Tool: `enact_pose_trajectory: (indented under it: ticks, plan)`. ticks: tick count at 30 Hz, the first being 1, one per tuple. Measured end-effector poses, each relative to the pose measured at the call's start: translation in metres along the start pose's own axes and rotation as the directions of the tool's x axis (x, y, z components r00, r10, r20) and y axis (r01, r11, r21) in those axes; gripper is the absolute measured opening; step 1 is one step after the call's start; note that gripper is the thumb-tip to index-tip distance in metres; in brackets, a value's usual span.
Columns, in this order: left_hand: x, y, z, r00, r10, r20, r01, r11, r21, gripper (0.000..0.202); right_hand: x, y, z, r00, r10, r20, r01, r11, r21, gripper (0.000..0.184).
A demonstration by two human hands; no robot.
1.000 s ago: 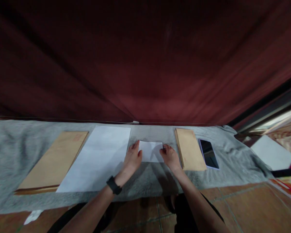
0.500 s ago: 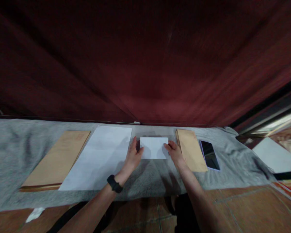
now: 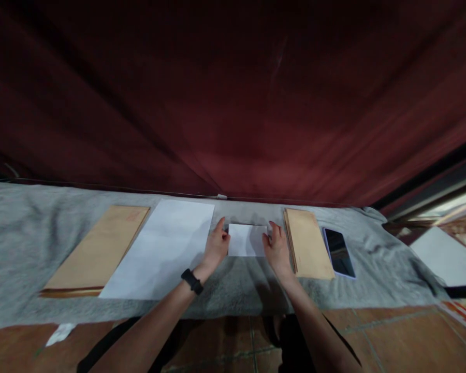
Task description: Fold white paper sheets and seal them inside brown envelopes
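A small white folded sheet of paper lies between my hands on the grey cloth, its long side running left to right. My left hand is at its left edge, thumb by the paper and index finger stretched forward. At the right edge is my right hand, fingers apart and thumb by the paper's corner; its shadow falls across the sheet. Neither hand visibly grips the paper. A larger white sheet lies flat to the left of my left hand. Brown envelopes are stacked just right of my right hand.
Another stack of larger brown envelopes lies at the left. A phone in a pale purple case rests at the right. Grey cloth covers the surface, with a dark red curtain-like backdrop behind it. A white scrap is on the tiled floor.
The folded sheet looks smaller and lower, down at the cloth. My right hand has loosened from its edge and its fingers have spread. My left hand has shifted slightly. The view has moved a little.
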State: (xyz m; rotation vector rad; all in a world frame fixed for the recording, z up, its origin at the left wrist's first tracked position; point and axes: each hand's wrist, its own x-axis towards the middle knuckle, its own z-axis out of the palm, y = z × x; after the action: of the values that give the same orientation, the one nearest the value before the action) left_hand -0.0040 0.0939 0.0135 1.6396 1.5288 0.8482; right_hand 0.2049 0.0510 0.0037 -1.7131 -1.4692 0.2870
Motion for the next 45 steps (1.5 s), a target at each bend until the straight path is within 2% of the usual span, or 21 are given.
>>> enact_pose_trajectory:
  ticks: [1,3,7,9,10,12,15,19,22,25,28,31,40,45]
  plan:
    - [0.001,0.000,0.000,1.000,0.018,0.005,-0.018,0.998,0.056,0.070,-0.004,-0.005,0.002,0.997,-0.073,0.033,0.074,0.997,-0.020,0.042]
    - [0.002,0.001,0.000,0.999,0.038,0.029,-0.041,0.990,0.132,0.070,-0.014,-0.017,0.008,0.966,-0.192,0.175,0.191,0.981,0.020,0.040]
    - [0.004,0.004,-0.002,0.999,0.013,0.046,-0.023,0.975,0.219,0.070,-0.031,-0.037,0.018,0.820,-0.361,0.444,0.360,0.929,0.089,0.040]
    - [0.004,0.006,-0.004,0.999,0.000,0.035,-0.009,0.962,0.273,0.068,-0.035,-0.042,0.019,0.764,-0.405,0.502,0.424,0.902,0.083,0.043]
    - [0.003,0.007,-0.004,1.000,0.012,0.025,-0.019,0.953,0.303,0.066,-0.035,-0.042,0.019,0.752,-0.413,0.514,0.436,0.896,0.082,0.044]
    - [-0.004,0.009,-0.004,0.996,0.087,-0.014,-0.076,0.927,0.367,0.059,-0.033,-0.042,0.019,0.752,-0.403,0.521,0.415,0.904,0.101,0.044]
    - [-0.026,0.012,-0.001,0.965,0.259,-0.046,-0.205,0.850,0.485,0.046,-0.025,-0.038,0.019,0.786,-0.349,0.510,0.305,0.937,0.171,0.044]
    - [-0.068,0.010,0.007,0.934,0.345,0.098,-0.333,0.734,0.591,0.035,-0.016,-0.037,0.016,0.853,-0.216,0.475,0.103,0.962,0.252,0.050]
    - [-0.093,0.006,0.016,0.887,0.411,0.209,-0.436,0.602,0.669,0.042,-0.017,-0.042,0.013,0.848,-0.163,0.504,0.037,0.967,0.251,0.055]
    - [-0.106,0.006,0.020,0.861,0.404,0.308,-0.490,0.500,0.714,0.047,-0.022,-0.049,0.014,0.797,-0.238,0.555,0.118,0.963,0.243,0.054]
    - [-0.108,0.010,0.019,0.859,0.373,0.352,-0.501,0.465,0.730,0.050,-0.025,-0.054,0.020,0.750,-0.340,0.567,0.268,0.940,0.210,0.050]
    - [-0.107,0.013,0.019,0.847,0.377,0.374,-0.520,0.444,0.730,0.049,-0.024,-0.053,0.029,0.732,-0.369,0.573,0.355,0.924,0.142,0.051]
    - [-0.109,0.002,0.031,0.845,0.463,0.266,-0.488,0.467,0.737,0.047,-0.013,-0.044,0.047,0.776,-0.279,0.566,0.423,0.895,-0.139,0.051]
    - [-0.109,0.001,0.030,0.850,0.465,0.248,-0.481,0.492,0.726,0.048,-0.014,-0.050,0.048,0.816,-0.240,0.527,0.369,0.916,-0.155,0.055]
